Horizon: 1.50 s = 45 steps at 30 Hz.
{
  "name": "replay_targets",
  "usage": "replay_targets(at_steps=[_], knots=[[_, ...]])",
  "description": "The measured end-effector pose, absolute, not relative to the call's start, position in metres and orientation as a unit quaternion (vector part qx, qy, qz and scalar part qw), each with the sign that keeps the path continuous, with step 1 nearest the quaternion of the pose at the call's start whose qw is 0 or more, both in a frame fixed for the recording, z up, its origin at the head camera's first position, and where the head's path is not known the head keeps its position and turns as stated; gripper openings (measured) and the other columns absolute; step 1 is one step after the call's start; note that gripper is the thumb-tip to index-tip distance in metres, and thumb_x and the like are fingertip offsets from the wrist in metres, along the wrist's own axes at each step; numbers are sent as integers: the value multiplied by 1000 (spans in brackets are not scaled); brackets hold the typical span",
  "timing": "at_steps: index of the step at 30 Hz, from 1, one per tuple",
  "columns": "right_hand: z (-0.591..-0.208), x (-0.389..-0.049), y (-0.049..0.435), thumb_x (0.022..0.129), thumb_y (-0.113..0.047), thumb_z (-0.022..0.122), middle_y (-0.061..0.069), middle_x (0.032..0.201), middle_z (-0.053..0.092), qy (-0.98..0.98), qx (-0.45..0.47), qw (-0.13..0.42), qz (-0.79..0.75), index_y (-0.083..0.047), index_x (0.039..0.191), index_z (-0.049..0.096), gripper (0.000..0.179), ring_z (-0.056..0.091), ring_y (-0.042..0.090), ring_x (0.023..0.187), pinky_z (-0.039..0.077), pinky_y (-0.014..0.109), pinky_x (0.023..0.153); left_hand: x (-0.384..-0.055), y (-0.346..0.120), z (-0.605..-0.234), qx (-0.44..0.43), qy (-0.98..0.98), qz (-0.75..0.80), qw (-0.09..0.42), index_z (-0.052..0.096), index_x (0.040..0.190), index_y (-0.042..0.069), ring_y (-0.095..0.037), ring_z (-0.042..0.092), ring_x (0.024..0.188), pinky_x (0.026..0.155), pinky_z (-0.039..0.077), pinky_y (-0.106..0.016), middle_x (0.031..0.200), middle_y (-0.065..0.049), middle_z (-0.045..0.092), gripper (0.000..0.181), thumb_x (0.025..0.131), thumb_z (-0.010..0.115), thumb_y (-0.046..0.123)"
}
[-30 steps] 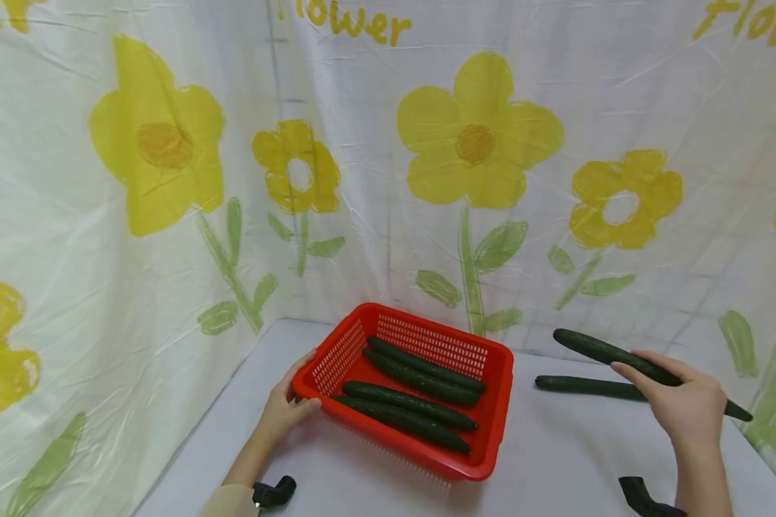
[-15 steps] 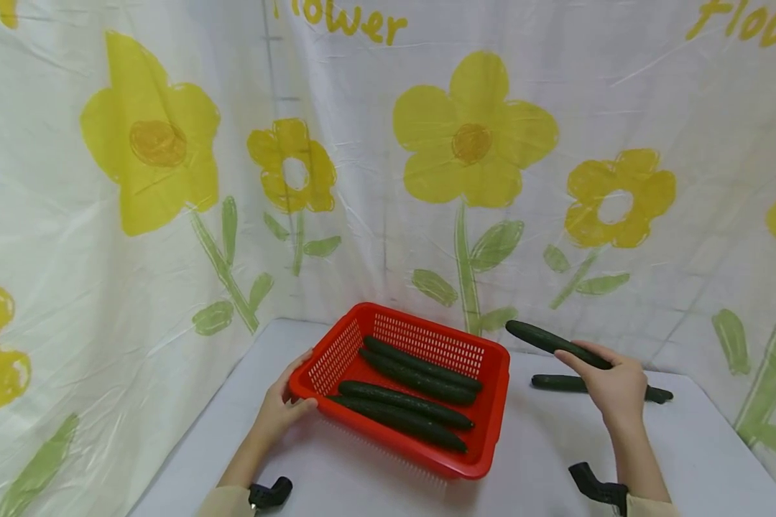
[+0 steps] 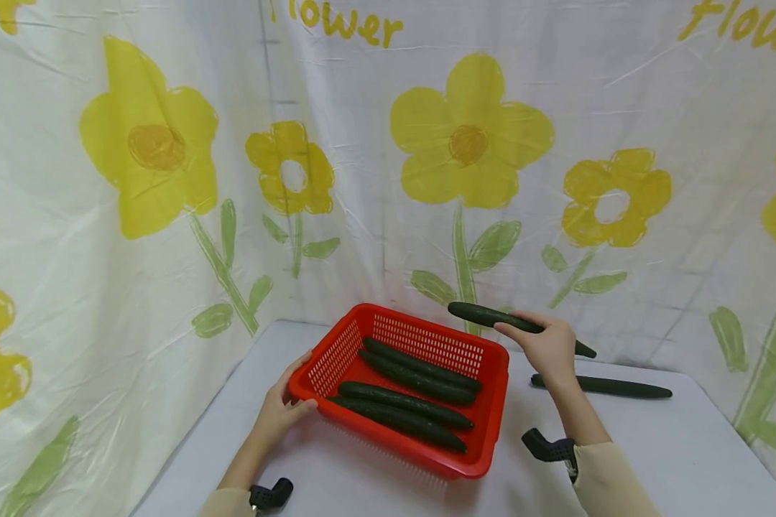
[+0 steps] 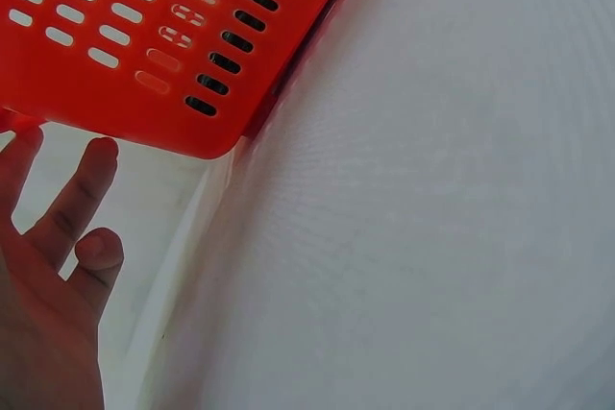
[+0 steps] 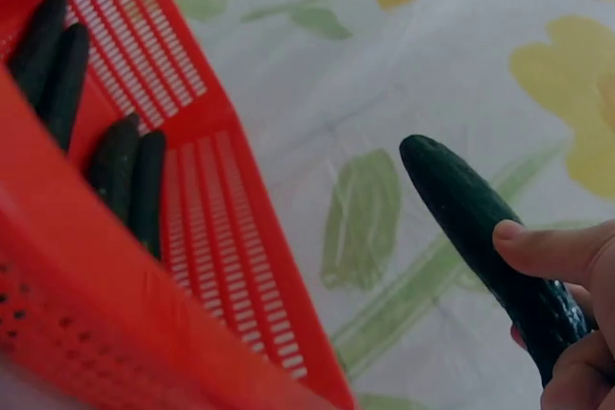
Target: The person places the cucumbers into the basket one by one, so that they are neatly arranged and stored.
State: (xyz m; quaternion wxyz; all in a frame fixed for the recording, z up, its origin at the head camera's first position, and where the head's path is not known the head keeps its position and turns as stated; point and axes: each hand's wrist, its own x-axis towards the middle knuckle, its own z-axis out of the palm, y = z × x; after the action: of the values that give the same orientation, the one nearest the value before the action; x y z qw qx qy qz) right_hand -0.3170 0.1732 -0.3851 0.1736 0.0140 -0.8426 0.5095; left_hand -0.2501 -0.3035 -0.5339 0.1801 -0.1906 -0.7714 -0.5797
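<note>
My right hand [image 3: 550, 346] holds a dark green cucumber [image 3: 485, 314] in the air, just beyond the right back corner of a red plastic basket [image 3: 501, 402]. The right wrist view shows my thumb lying along this cucumber [image 5: 461, 204], with fingers curled beneath. Several cucumbers lie inside the basket in two pairs, among them a back one [image 3: 420, 361] and a front one [image 3: 404, 403]. At the basket's left corner, my left hand [image 3: 278, 409] grips the rim between thumb and fingers. From the left wrist, some fingertips [image 4: 99, 156] show against or close under the rim.
Another cucumber [image 3: 621, 387] lies on the white table [image 3: 685, 459] to the right of the basket. Behind the table hangs a white curtain [image 3: 362, 244] with yellow flowers. Black wrist cameras sit on both forearms, including the right one [image 3: 550, 446].
My right hand has carried the cucumber leftward and slightly up, from above the right of the table to near the basket. My left hand and the basket have stayed in place.
</note>
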Motion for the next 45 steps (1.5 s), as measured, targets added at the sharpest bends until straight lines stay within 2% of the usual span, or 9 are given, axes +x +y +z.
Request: replay_targets(at_steps=[9, 15, 17, 22, 26, 30, 37, 41, 45], knots=[[-377, -336, 131, 84, -43, 91, 15, 118, 78, -832, 52, 147, 533, -11, 121, 81, 50, 68, 30, 108, 54, 30, 80, -246, -305, -534, -179, -771, -584, 180, 41, 164, 17, -3, 54, 135, 104, 46, -16, 168, -16, 40, 84, 90, 81, 11], [-380, -339, 109, 82, -39, 93, 15, 106, 80, -826, 60, 142, 543, -12, 117, 83, 45, 66, 29, 92, 49, 28, 64, -249, -302, -531, -185, -767, -590, 170, 41, 164, 17, -4, 54, 136, 105, 46, -17, 169, -16, 39, 84, 90, 80, 10], [-379, -341, 102, 82, -38, 93, 14, 106, 80, -826, 63, 143, 542, -13, 116, 83, 44, 67, 27, 94, 48, 26, 65, -254, -300, -529, -191, -766, -589, 172, 41, 164, 17, -4, 54, 136, 105, 47, -17, 168, -16, 39, 84, 90, 80, 10], [-376, -348, 85, 82, -39, 93, 10, 114, 79, -818, 72, 150, 551, -14, 116, 84, 44, 67, 25, 101, 50, 27, 71, -260, -298, -527, -197, -768, -582, 183, 41, 164, 16, -3, 55, 135, 104, 47, -16, 167, -18, 41, 85, 90, 82, 12], [-375, -346, 70, 82, -39, 93, 9, 119, 78, -801, 73, 156, 573, -15, 114, 84, 41, 59, 22, 81, 43, 30, 61, -255, -300, -529, -192, -772, -578, 184, 42, 164, 15, -2, 55, 133, 102, 48, -17, 166, -21, 42, 83, 91, 81, 15], [-373, -343, 54, 83, -36, 93, 9, 122, 77, -781, 69, 154, 602, -15, 114, 84, 39, 58, 21, 86, 43, 29, 60, -252, -300, -531, -187, -771, -581, 181, 42, 164, 16, -3, 57, 132, 100, 49, -18, 165, -20, 43, 81, 92, 80, 16], [-380, -343, 30, 81, -34, 95, 9, 121, 77, -766, 66, 142, 623, -15, 113, 85, 40, 67, 28, 117, 58, 43, 89, -251, -301, -535, -173, -772, -586, 177, 42, 164, 19, -5, 58, 130, 100, 50, -19, 165, -17, 44, 81, 92, 80, 17], [-389, -346, 24, 80, -33, 95, 9, 128, 75, -767, 59, 136, 624, -14, 114, 84, 41, 63, 31, 125, 54, 52, 102, -250, -301, -533, -176, -776, -579, 178, 41, 164, 19, -5, 57, 131, 101, 50, -20, 166, -16, 43, 82, 92, 81, 18], [-403, -347, 20, 79, -32, 96, 8, 125, 75, -767, 36, 122, 628, -14, 109, 86, 37, 63, 30, 125, 52, 51, 104, -248, -303, -533, -179, -781, -572, 176, 41, 164, 19, -6, 58, 130, 100, 51, -21, 166, -17, 44, 82, 92, 80, 18]])
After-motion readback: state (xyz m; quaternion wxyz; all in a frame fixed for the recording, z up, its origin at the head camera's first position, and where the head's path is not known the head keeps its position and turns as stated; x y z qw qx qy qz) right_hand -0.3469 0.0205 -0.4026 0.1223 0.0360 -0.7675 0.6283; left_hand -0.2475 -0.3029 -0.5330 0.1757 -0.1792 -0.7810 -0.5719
